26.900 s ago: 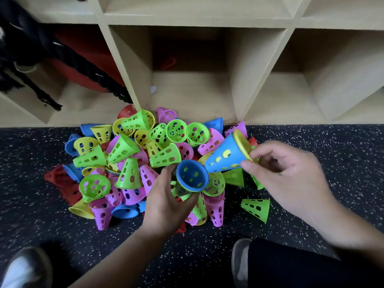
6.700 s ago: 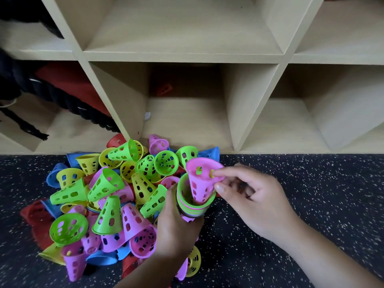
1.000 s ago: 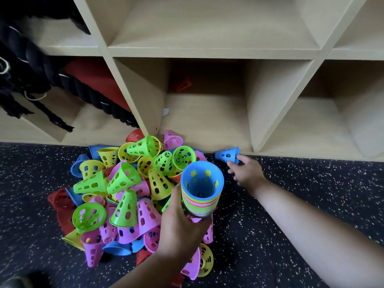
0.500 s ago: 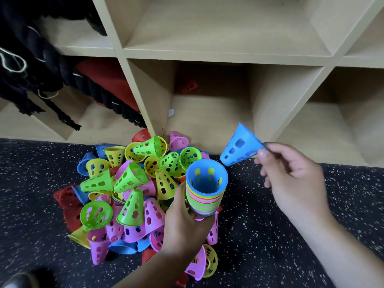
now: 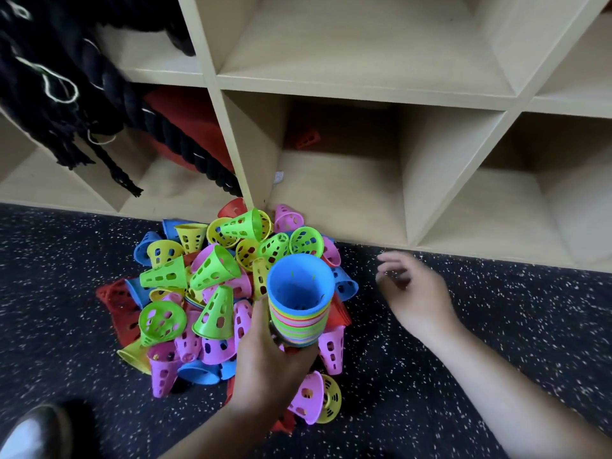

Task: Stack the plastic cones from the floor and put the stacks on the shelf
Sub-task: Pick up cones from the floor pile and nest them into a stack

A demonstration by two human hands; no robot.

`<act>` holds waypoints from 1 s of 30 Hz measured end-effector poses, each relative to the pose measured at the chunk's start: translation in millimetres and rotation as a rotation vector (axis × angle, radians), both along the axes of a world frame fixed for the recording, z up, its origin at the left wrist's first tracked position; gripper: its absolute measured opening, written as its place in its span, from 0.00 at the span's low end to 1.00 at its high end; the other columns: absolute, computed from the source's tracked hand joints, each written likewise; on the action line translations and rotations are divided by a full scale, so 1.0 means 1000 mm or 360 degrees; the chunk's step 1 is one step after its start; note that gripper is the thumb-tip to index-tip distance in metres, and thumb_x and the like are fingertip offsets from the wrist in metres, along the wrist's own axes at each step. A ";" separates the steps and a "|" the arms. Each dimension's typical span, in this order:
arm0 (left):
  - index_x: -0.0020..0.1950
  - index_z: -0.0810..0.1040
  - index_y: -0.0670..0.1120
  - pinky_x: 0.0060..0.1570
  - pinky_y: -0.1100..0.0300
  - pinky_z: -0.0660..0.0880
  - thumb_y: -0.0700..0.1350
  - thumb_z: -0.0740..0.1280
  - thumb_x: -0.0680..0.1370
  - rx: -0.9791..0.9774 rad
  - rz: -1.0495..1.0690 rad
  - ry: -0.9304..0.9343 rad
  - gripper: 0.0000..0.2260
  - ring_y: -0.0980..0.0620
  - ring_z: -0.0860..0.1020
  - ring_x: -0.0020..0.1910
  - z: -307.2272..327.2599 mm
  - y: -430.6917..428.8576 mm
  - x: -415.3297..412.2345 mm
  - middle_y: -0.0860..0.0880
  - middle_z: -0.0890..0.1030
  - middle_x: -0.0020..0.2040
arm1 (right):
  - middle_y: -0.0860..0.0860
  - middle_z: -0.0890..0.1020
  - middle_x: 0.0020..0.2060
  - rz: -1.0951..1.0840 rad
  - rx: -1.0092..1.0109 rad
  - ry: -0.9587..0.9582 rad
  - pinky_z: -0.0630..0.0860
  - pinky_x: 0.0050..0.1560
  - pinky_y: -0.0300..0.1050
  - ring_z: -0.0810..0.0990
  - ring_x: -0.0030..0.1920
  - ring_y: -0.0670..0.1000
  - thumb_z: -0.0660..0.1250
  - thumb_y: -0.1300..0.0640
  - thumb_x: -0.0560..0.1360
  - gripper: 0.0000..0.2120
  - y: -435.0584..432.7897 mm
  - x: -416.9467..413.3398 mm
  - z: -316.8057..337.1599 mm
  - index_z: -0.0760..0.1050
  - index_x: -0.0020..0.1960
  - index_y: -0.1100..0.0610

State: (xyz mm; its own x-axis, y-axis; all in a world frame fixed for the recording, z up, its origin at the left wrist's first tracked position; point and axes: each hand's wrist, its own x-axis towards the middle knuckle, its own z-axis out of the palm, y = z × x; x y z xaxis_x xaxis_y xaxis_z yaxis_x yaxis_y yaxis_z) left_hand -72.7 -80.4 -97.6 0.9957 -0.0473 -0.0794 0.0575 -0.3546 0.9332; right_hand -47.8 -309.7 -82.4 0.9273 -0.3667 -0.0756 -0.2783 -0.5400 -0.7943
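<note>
I note the left hand (image 5: 268,362) closed around the stack (image 5: 299,303), wide end up, a blue cone innermost, held above the pile (image 5: 212,293). The right hand (image 5: 414,289) is open and holds nothing, fingers loosely curled, hovering over the floor (image 5: 496,326) just right of the pile. The shelf (image 5: 331,190) cubby behind holds one red cone (image 5: 307,139) at the back; the left cubby holds black rope (image 5: 109,94).
</note>
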 end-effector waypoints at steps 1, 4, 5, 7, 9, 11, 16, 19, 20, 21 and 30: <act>0.58 0.73 0.60 0.44 0.66 0.78 0.43 0.81 0.67 -0.0017 0.0007 0.0013 0.26 0.61 0.83 0.47 0.001 0.002 0.000 0.61 0.84 0.49 | 0.42 0.84 0.52 0.0048 -0.0075 0.0169 0.74 0.45 0.34 0.81 0.43 0.49 0.69 0.55 0.75 0.13 -0.003 0.006 -0.020 0.77 0.58 0.44; 0.60 0.72 0.63 0.49 0.57 0.80 0.43 0.81 0.67 -0.0017 0.0002 -0.0012 0.29 0.59 0.83 0.50 0.003 0.005 -0.001 0.61 0.83 0.53 | 0.45 0.82 0.60 0.0119 -0.0147 0.0458 0.76 0.57 0.44 0.81 0.52 0.47 0.69 0.51 0.75 0.19 -0.003 0.019 -0.061 0.75 0.66 0.44; 0.59 0.72 0.63 0.49 0.56 0.81 0.42 0.81 0.67 -0.0003 0.0003 -0.0029 0.29 0.60 0.83 0.50 0.003 0.007 -0.001 0.61 0.83 0.53 | 0.46 0.82 0.59 0.0123 -0.0126 0.0469 0.75 0.59 0.44 0.81 0.54 0.48 0.69 0.51 0.75 0.19 -0.001 0.022 -0.067 0.76 0.65 0.44; 0.58 0.71 0.64 0.49 0.59 0.81 0.42 0.82 0.67 0.0022 -0.0001 -0.0057 0.30 0.61 0.83 0.49 0.004 0.008 0.000 0.62 0.83 0.52 | 0.46 0.84 0.55 0.0130 -0.0088 0.0461 0.74 0.59 0.42 0.81 0.56 0.47 0.69 0.52 0.75 0.15 0.001 0.029 -0.074 0.79 0.61 0.46; 0.56 0.71 0.68 0.46 0.65 0.80 0.41 0.82 0.67 0.0048 -0.0010 -0.0082 0.31 0.63 0.83 0.48 0.004 0.008 0.001 0.63 0.83 0.51 | 0.44 0.86 0.47 0.0110 -0.0162 0.0436 0.77 0.54 0.42 0.83 0.51 0.46 0.68 0.53 0.74 0.06 0.001 0.034 -0.080 0.82 0.49 0.46; 0.54 0.70 0.73 0.44 0.69 0.79 0.41 0.82 0.66 0.0057 -0.0010 -0.0081 0.34 0.63 0.83 0.47 0.006 0.007 0.003 0.64 0.83 0.49 | 0.43 0.86 0.40 0.0064 -0.0234 0.0406 0.78 0.50 0.44 0.84 0.46 0.47 0.67 0.54 0.73 0.05 0.000 0.036 -0.083 0.81 0.41 0.47; 0.53 0.68 0.76 0.42 0.71 0.77 0.43 0.83 0.65 0.0057 -0.0015 -0.0097 0.35 0.64 0.83 0.46 0.007 0.006 0.004 0.64 0.83 0.49 | 0.44 0.85 0.49 0.0204 -0.0203 0.0469 0.77 0.55 0.46 0.82 0.52 0.47 0.70 0.52 0.74 0.11 0.005 0.032 -0.082 0.80 0.56 0.44; 0.53 0.69 0.75 0.43 0.71 0.78 0.43 0.83 0.65 0.0044 -0.0022 -0.0088 0.34 0.64 0.83 0.46 0.009 0.006 0.003 0.64 0.84 0.50 | 0.44 0.85 0.39 0.0154 -0.0243 0.0410 0.78 0.46 0.46 0.82 0.43 0.48 0.68 0.52 0.74 0.02 0.006 0.033 -0.086 0.80 0.45 0.47; 0.54 0.70 0.74 0.43 0.70 0.78 0.43 0.83 0.65 0.0039 -0.0019 -0.0080 0.33 0.64 0.83 0.46 0.009 0.007 0.003 0.64 0.84 0.50 | 0.45 0.84 0.36 0.0113 -0.0257 0.0389 0.77 0.42 0.46 0.82 0.40 0.49 0.67 0.52 0.74 0.02 0.006 0.032 -0.086 0.78 0.43 0.49; 0.55 0.70 0.71 0.43 0.69 0.79 0.43 0.83 0.65 0.0036 -0.0014 -0.0072 0.32 0.64 0.83 0.46 0.010 0.008 0.003 0.64 0.83 0.50 | 0.46 0.83 0.34 0.0065 -0.0264 0.0373 0.76 0.40 0.47 0.81 0.37 0.50 0.66 0.52 0.74 0.03 0.005 0.029 -0.083 0.77 0.42 0.50; 0.56 0.71 0.64 0.41 0.69 0.78 0.44 0.82 0.66 0.0063 0.0035 -0.0066 0.29 0.63 0.82 0.45 0.002 0.008 0.006 0.64 0.83 0.48 | 0.41 0.83 0.38 -0.0383 -0.0007 -0.0247 0.73 0.41 0.38 0.82 0.39 0.47 0.70 0.59 0.75 0.09 -0.007 -0.007 0.020 0.80 0.53 0.50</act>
State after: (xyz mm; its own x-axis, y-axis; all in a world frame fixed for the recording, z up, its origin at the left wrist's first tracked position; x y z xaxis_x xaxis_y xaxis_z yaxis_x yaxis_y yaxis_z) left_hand -66.3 -72.1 -95.7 0.9990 -0.0231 -0.0393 0.0272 -0.3902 0.9203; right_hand -54.9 -316.5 -62.4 0.8138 -0.5777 0.0625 -0.2741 -0.4765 -0.8354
